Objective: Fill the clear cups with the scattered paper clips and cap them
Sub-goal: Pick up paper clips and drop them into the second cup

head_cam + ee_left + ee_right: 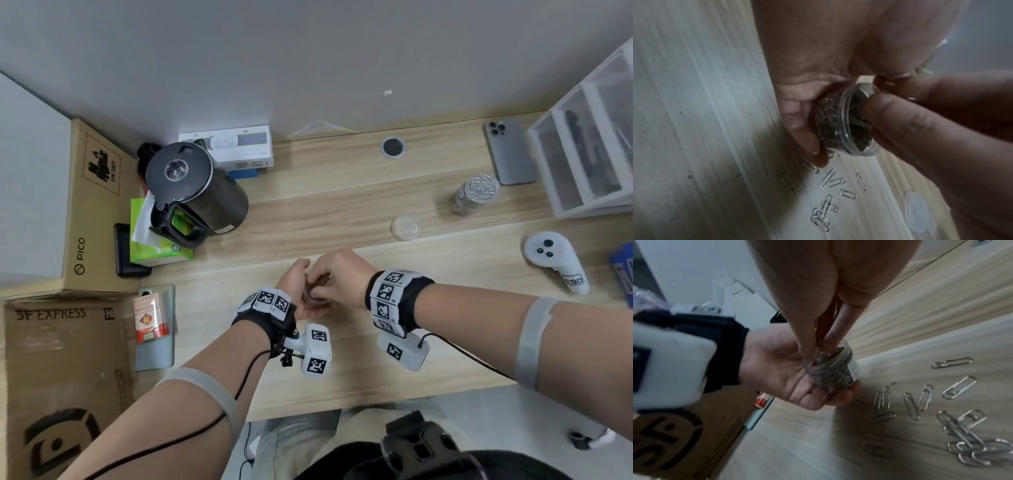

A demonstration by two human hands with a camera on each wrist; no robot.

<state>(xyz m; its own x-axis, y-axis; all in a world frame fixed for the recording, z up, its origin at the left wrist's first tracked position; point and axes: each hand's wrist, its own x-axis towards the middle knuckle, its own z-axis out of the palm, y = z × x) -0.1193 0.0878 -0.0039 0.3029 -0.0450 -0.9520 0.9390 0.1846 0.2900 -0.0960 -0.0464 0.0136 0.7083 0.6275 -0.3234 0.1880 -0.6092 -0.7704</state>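
My left hand [297, 278] grips a small clear cup [317, 298] packed with paper clips and holds it tilted just above the wooden desk [342, 370]. In the left wrist view its fingers [797, 126] wrap the cup [840, 123]. My right hand [337, 274] bunches its fingertips [818, 344] at the cup's mouth [835, 371] and pinches a few clips there. Several loose paper clips [830, 178] [925, 397] lie on the desk below the cup. A second clear cup [474, 195], heaped with clips, stands far right. A clear lid [406, 226] [916, 211] lies flat between the two cups.
A black kettle [191, 192], a tissue pack and cardboard boxes [92, 205] crowd the left side. A phone [510, 152], clear drawers [589, 144] and a white controller [555, 260] sit at the right. The desk's front edge is close below my wrists.
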